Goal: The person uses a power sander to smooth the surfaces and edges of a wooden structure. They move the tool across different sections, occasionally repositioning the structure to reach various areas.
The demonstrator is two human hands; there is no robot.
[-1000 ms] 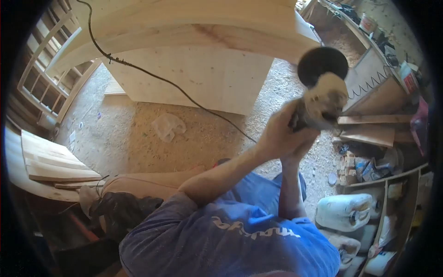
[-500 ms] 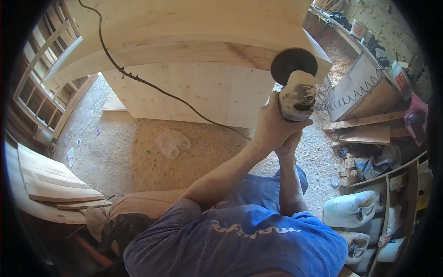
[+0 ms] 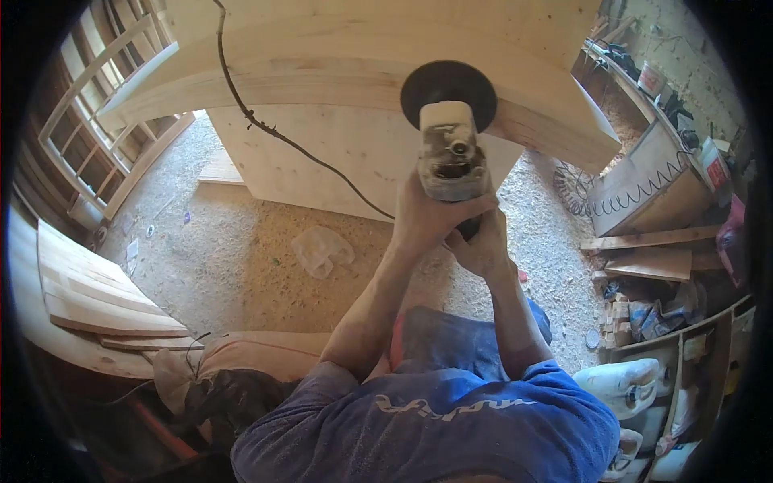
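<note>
A dusty power tool [image 3: 451, 153] with a round black disc [image 3: 448, 88] is held up in front of my body. The disc lies against the curved edge of a large pale wooden piece [image 3: 322, 80]. My left hand [image 3: 427, 213] is wrapped round the tool's body. Just below and to the right, my right hand [image 3: 485, 241] grips its dark rear part. A dark cable [image 3: 302, 151] hangs across the wooden piece and runs down towards my hands.
Wooden frames [image 3: 105, 121] lean at the upper left, above stacked boards [image 3: 101, 290]. A plastic bag [image 3: 322, 251] lies on the dusty floor. Planks [image 3: 652, 238], a coiled hose [image 3: 636, 193] and white jugs [image 3: 620, 382] are at the right.
Both hands and the tool have moved left along the curved wooden edge. The view has shifted, so the surroundings appear further right.
</note>
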